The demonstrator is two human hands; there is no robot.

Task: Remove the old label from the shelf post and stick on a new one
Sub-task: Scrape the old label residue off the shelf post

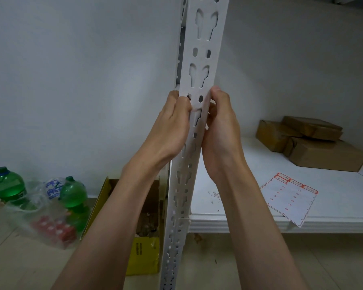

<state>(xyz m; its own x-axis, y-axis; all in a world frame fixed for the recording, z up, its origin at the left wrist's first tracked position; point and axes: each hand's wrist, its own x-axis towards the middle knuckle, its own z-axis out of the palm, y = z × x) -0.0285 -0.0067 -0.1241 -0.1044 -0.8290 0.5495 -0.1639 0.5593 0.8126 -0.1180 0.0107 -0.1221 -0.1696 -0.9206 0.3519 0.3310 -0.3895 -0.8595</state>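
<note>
Head view: both hands on the white slotted shelf post (pixel 199 84), mid-height. Left hand (pixel 172 126) grips its left edge, fingers curled round. Right hand (pixel 220 130) pinches the right edge. Label on post not discernible. Label sheet (pixel 289 198) lies on shelf (pixel 249 168), right of post.

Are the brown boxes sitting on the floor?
No, the brown boxes are stacked on the white shelf, to the right of the shelf post that both hands are touching.
</note>
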